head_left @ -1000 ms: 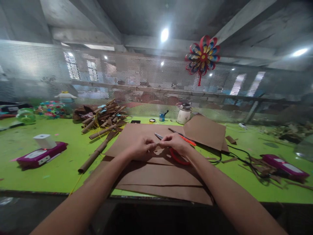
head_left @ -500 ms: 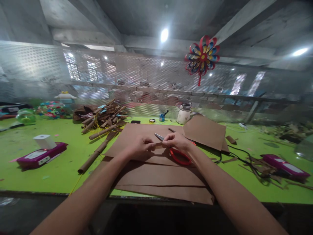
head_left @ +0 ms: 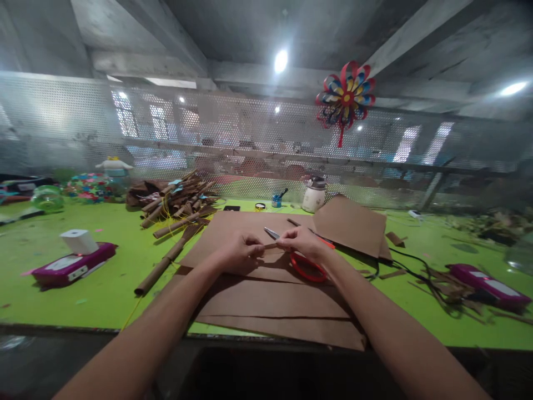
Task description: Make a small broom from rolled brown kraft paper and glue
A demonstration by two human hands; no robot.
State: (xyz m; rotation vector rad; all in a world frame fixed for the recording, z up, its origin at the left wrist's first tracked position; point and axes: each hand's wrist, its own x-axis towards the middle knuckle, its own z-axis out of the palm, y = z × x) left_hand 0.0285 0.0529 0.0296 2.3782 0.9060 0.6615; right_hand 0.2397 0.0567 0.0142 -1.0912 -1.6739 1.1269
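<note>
Over a stack of brown kraft paper sheets (head_left: pixel 275 300), both hands are close together. My left hand (head_left: pixel 245 250) is closed in a pinch on one end of a narrow brown paper strip (head_left: pixel 271 246). The other end of this strip runs to the fingertips of my right hand (head_left: pixel 302 243). In that right hand is a pair of scissors (head_left: pixel 308 269) with red handles, the blades pointing away to the upper left. The palm hides the middle of the scissors.
Rolled brown paper tubes (head_left: pixel 179 200) with yellow string lie left of the sheets. Purple power strips (head_left: pixel 75 266) rest at both sides, black cables near the right one. A folded brown sheet (head_left: pixel 352 225), a white jar (head_left: pixel 313 195) and a blue ink bottle (head_left: pixel 277 200) stand behind.
Both hands keep nearly the same pose, with the scissors and the strip in place. The whole view has shifted very slightly.
</note>
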